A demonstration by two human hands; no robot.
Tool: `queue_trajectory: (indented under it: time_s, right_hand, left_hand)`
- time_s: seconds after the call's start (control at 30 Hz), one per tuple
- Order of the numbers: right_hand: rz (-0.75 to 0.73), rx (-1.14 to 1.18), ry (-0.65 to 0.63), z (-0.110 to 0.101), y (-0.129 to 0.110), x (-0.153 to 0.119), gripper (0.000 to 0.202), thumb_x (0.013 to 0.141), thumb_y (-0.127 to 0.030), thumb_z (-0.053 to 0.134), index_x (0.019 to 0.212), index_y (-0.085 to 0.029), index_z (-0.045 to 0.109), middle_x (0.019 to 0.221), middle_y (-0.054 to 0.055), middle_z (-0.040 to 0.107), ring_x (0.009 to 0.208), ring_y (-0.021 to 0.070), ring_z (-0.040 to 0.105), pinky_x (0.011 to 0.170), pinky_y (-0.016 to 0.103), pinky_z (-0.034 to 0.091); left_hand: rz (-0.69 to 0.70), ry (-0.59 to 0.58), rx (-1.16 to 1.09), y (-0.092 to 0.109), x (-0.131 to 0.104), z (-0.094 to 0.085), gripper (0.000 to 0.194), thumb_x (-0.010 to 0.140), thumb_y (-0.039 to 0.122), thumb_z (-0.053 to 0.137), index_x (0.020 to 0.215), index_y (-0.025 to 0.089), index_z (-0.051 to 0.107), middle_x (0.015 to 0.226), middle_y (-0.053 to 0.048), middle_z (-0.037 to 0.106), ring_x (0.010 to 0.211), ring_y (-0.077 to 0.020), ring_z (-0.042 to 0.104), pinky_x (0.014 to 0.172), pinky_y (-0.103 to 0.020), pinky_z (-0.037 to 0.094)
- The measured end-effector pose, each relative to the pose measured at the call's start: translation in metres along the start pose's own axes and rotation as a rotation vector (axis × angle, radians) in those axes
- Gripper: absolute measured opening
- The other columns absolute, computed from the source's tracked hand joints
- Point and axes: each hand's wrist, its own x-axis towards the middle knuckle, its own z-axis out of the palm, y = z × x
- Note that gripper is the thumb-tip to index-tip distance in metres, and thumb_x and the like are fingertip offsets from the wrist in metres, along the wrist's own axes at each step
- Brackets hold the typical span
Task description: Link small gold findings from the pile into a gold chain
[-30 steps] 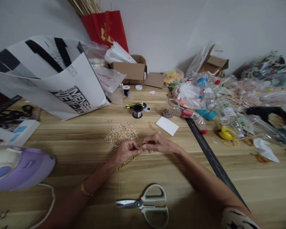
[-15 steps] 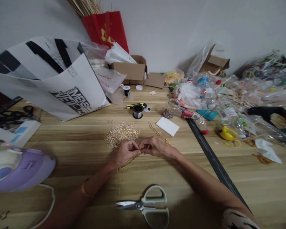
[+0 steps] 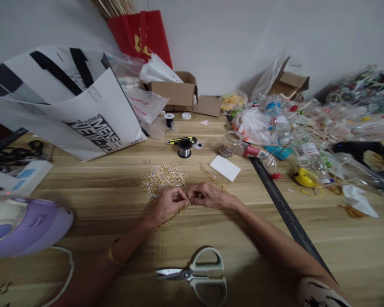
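Observation:
My left hand (image 3: 169, 205) and my right hand (image 3: 209, 196) meet over the table, fingertips pinched almost together. A thin gold strand with small bead-like bits (image 3: 174, 216) runs from the pinch down under my left hand, which grips it. My right thumb and forefinger close on its end, though the exact piece there is too small to make out. Just beyond my left hand lies a heap of tiny gold and silver pieces (image 3: 162, 179). Another gold strand (image 3: 208, 172) lies behind my right hand. Scissors (image 3: 192, 275) with pale handles rest nearer to me, blades slightly apart.
Behind the heap are a wire spool (image 3: 184, 149), a yellow-black cutter (image 3: 181, 140) and a white card (image 3: 225, 168). A jar of beads (image 3: 229, 145) and many plastic bottles crowd the right. On the left stand a purple appliance (image 3: 35, 228) and a large paper bag (image 3: 105, 115).
My hands stay nearly in place, with only small finger shifts at the pinch. The whole view has moved very slightly.

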Motion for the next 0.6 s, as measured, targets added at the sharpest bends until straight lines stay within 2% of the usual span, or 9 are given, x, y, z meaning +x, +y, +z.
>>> queue_trajectory:
  time_s: [0.23,0.43,0.6]
  right_hand:
    - [-0.108,-0.030,0.013,0.001,-0.002,0.002,0.010,0.086,-0.017,0.057,0.093,-0.015,0.064,0.082,0.002,0.064,0.069,0.0113,0.057,0.064,0.020,0.043]
    - [-0.224,-0.137,0.006,-0.001,-0.008,0.001,0.014,0.090,-0.016,0.052,0.093,-0.014,0.065,0.087,0.007,0.066,0.078,0.0138,0.060,0.071,0.022,0.044]
    - [-0.226,-0.201,-0.016,-0.002,-0.014,-0.001,0.018,0.094,-0.019,0.047,0.091,-0.014,0.064,0.087,0.008,0.065,0.077,0.0139,0.059,0.070,0.023,0.043]
  left_hand:
    - [0.000,0.013,-0.022,-0.003,0.002,-0.001,0.021,0.061,0.024,0.075,0.064,0.014,0.057,0.061,0.001,0.062,0.058,-0.0110,0.058,0.056,-0.022,0.045]
    - [-0.014,0.000,-0.030,-0.001,0.001,-0.001,0.018,0.060,0.020,0.074,0.063,0.014,0.057,0.061,0.001,0.062,0.058,-0.0107,0.058,0.057,-0.021,0.045]
    - [-0.030,-0.015,-0.029,-0.001,0.000,0.000,0.017,0.060,0.018,0.073,0.064,0.014,0.057,0.061,0.001,0.061,0.058,-0.0105,0.058,0.056,-0.021,0.044]
